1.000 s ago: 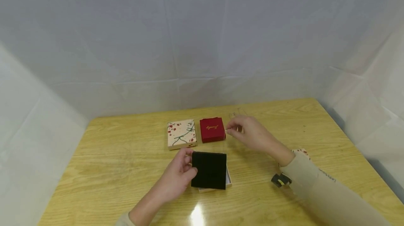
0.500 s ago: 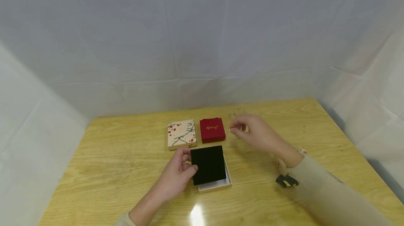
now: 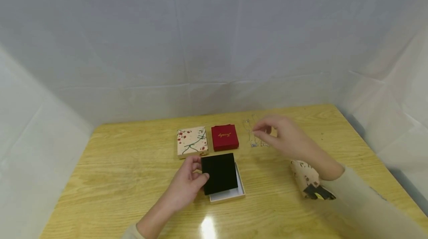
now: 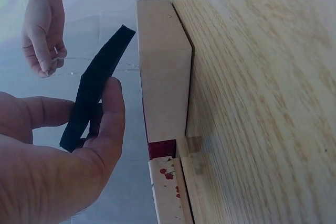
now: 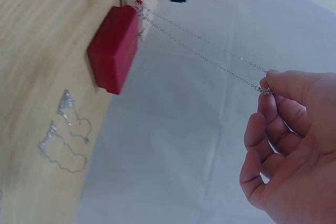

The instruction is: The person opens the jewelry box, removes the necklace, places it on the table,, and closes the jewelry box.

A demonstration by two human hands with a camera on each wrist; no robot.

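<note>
My left hand [image 3: 187,181] grips a black square jewelry-box pad [image 3: 219,174] by its left edge, thumb on top. The pad is tilted above an open box base [image 3: 238,194] with a pale inside, covering most of it. Further back and to the right, my right hand [image 3: 284,135] is raised, thumb and forefinger pinching one end of a thin silver chain necklace [image 5: 206,59]. In the right wrist view two strands of it stretch towards the box base; where they end is hard to tell. The chain is barely visible in the head view.
Behind the pad stand a floral-patterned box [image 3: 192,140] and a red box [image 3: 224,137] with gold lettering. Silver necklaces [image 5: 67,100] lie right of the red box. A cream patterned object [image 3: 304,174] is partly hidden at my right sleeve. White cloth surrounds the wooden table.
My right hand has moved right, away from the red box, uncovering the necklaces on the table. The pad has shifted slightly left and back and turned, showing more of the box base.
</note>
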